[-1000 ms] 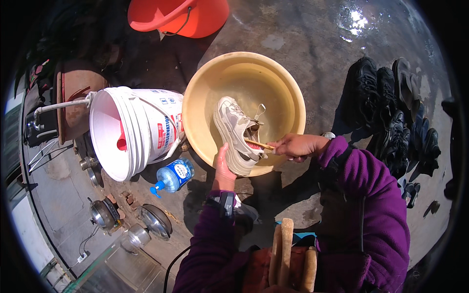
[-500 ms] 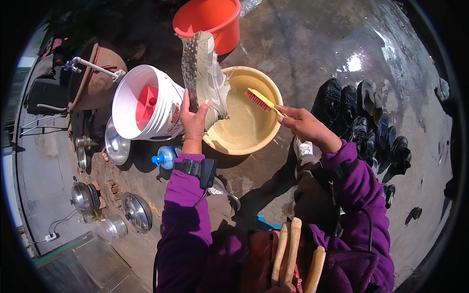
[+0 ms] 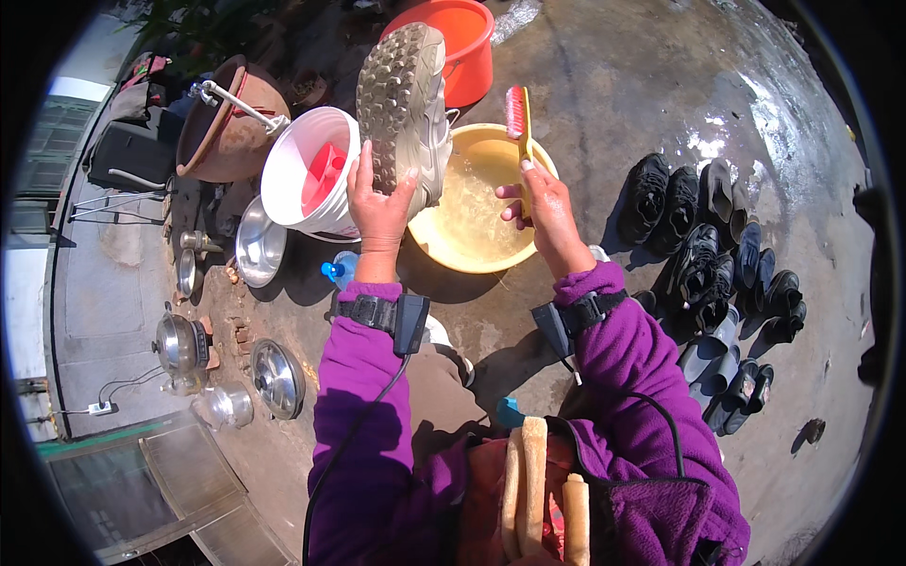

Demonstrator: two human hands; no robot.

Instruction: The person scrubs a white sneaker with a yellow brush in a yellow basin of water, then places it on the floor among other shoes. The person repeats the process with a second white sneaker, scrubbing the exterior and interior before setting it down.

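Grasping one beige shoe, tread facing us: left hand, over the left rim of a yellow basin. Clasped in the right hand, one yellow brush, at the basin's right edge. We count a white bucket close by left, an orange bucket far; rightward we see floor stretching to dark shoes.

Left hand is cupped; right hand is curled.
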